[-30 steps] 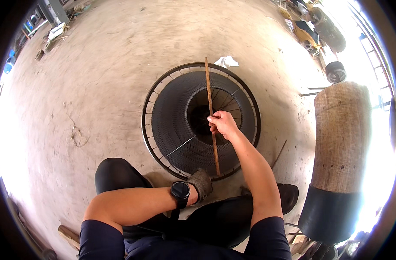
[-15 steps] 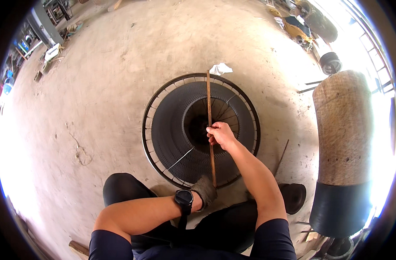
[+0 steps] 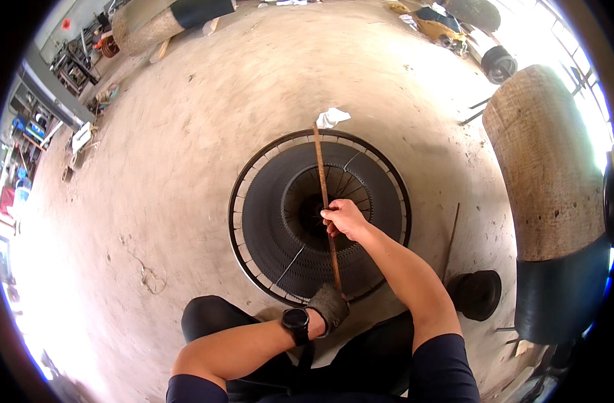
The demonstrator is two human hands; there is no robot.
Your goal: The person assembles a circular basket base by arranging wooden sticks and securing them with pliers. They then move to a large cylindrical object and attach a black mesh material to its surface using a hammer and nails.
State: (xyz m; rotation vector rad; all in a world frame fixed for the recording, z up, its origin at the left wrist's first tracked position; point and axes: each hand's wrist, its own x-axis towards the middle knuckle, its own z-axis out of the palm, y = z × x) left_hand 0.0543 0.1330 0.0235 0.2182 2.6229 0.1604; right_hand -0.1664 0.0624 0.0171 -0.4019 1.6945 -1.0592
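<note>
Bare right hand (image 3: 342, 219) pinches a rusty bar (image 3: 321, 171) spanning the black coil (image 3: 263, 215); gloved left hand (image 3: 330, 305) sits by its near end.
Whether the left hand grips the bar, I cannot tell. The coil lies within the rim of a spoked wheel (image 3: 232, 221) on the floor (image 3: 166, 134). If the pinch slackens, the bar could swivel and snag the coil's toothed inner edge, which might also nick bare skin. Should the pale tie (image 3: 291, 264) slip, the coil could spring outward.
</note>
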